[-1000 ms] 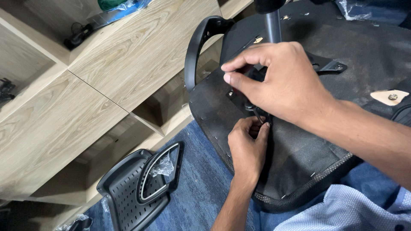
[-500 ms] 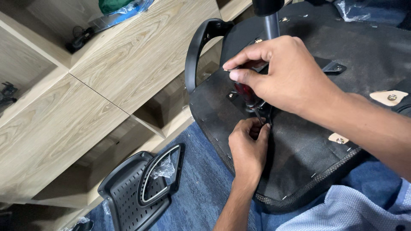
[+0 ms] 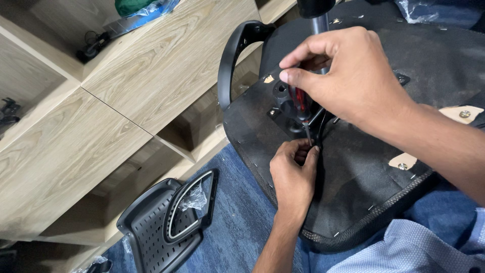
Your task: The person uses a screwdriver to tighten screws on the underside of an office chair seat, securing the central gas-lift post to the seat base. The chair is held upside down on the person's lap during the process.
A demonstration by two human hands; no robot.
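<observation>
My right hand (image 3: 353, 76) grips the red screwdriver (image 3: 301, 103). My left hand (image 3: 293, 174) pinches the small screw at its tip. Both press on the upside-down chair seat (image 3: 364, 167) across my lap. I should keep the screwdriver straight and turn slowly.

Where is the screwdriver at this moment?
In the head view, the screwdriver is upper centre, held by the right hand above the chair seat; its tip meets the left hand just below.
</observation>
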